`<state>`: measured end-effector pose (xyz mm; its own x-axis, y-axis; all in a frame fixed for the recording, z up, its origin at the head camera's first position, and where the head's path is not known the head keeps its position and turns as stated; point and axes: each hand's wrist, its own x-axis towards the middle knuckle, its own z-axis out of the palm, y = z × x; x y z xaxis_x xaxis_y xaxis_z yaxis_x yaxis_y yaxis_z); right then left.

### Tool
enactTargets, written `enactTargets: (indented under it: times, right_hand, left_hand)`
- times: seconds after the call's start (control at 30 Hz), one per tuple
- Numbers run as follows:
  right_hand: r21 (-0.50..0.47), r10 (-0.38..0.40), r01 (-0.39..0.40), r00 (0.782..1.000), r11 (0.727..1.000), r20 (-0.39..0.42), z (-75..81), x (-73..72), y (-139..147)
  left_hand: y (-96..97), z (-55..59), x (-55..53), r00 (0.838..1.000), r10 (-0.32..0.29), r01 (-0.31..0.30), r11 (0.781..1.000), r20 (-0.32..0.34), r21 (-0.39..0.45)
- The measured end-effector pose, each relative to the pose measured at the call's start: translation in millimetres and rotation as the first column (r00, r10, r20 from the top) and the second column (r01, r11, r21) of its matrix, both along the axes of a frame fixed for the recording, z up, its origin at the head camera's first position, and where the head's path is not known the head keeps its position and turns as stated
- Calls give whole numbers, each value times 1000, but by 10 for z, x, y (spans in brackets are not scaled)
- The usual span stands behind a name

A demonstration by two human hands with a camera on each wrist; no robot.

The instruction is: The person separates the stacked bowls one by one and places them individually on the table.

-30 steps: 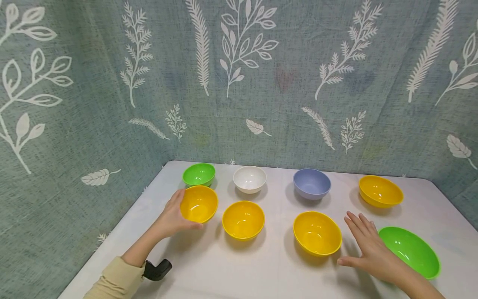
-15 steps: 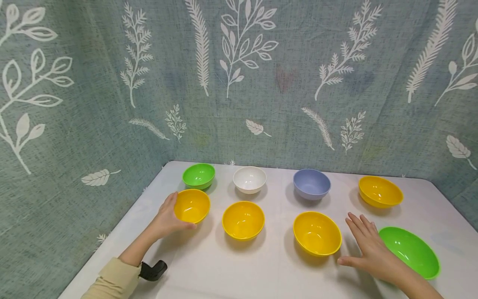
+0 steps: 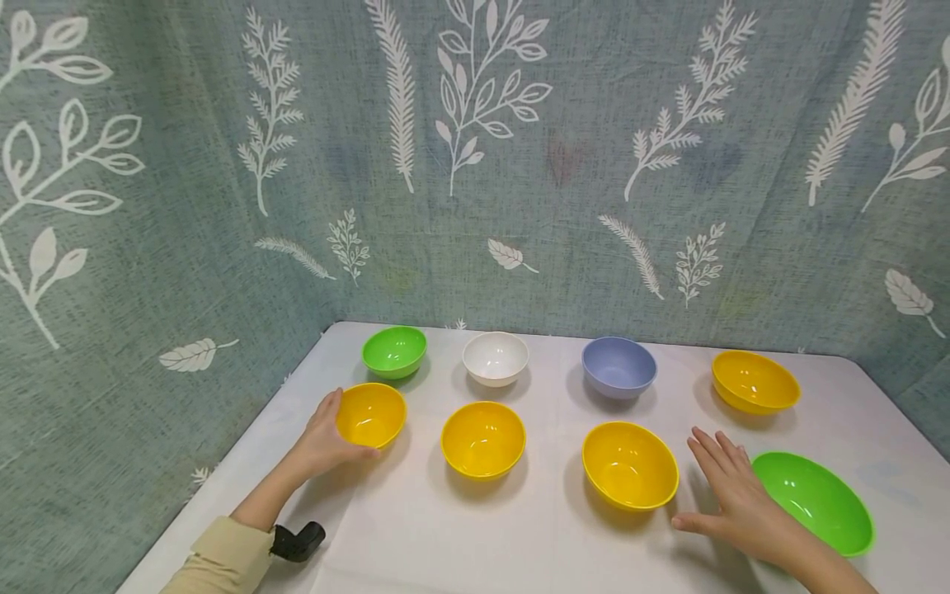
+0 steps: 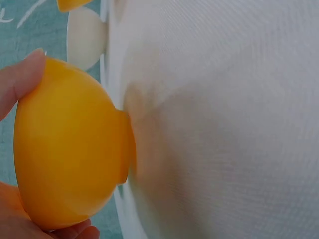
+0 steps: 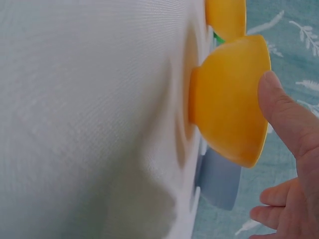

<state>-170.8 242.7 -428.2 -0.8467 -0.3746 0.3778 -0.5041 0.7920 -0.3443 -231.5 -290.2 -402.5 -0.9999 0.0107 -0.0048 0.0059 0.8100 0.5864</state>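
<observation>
At the left of the head view, my left hand point(image 3: 326, 441) grips a yellow bowl point(image 3: 374, 414) by its side, thumb near the front and fingers behind. In the left wrist view the bowl point(image 4: 70, 144) is upright, its foot close over the white cloth. To the right, my right hand point(image 3: 735, 503) hovers with fingers spread and holds nothing. It lies between another yellow bowl point(image 3: 629, 466) and a large green bowl point(image 3: 824, 503), overlapping the green one in the head view. A third yellow bowl point(image 3: 483, 441) stands between the hands.
Along the back of the white-covered table point(image 3: 460, 544) stand a small green bowl point(image 3: 395, 352), a white bowl point(image 3: 496, 360), a blue bowl point(image 3: 619, 368) and a yellow bowl point(image 3: 755, 382). A leaf-patterned curtain point(image 3: 549, 206) encloses the back and sides.
My left hand has moved the yellow bowl left, toward me and lower, away from the small green bowl it overlapped. The right hand has barely moved.
</observation>
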Motion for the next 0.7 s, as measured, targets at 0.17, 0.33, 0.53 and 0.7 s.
enactTargets:
  times: [0.17,0.33,0.53,0.7]
  right_hand:
    - [-3,1,-1,1000,1000,15,-3,6,-4]
    - [0,-2,2,1000,1000,8,-8,4,0]
    - [2,-2,2,1000,1000,-5,-15,-6,7]
    - [7,-7,7,1000,1000,14,2,-7,2]
  left_hand:
    - [-34,-17,-7,999,17,-17,1000,37,9]
    - [-44,-8,-3,996,30,-32,999,85,24]
    - [-54,6,-11,992,27,-30,999,123,27]
    - [-70,22,-11,994,3,0,1000,107,-22]
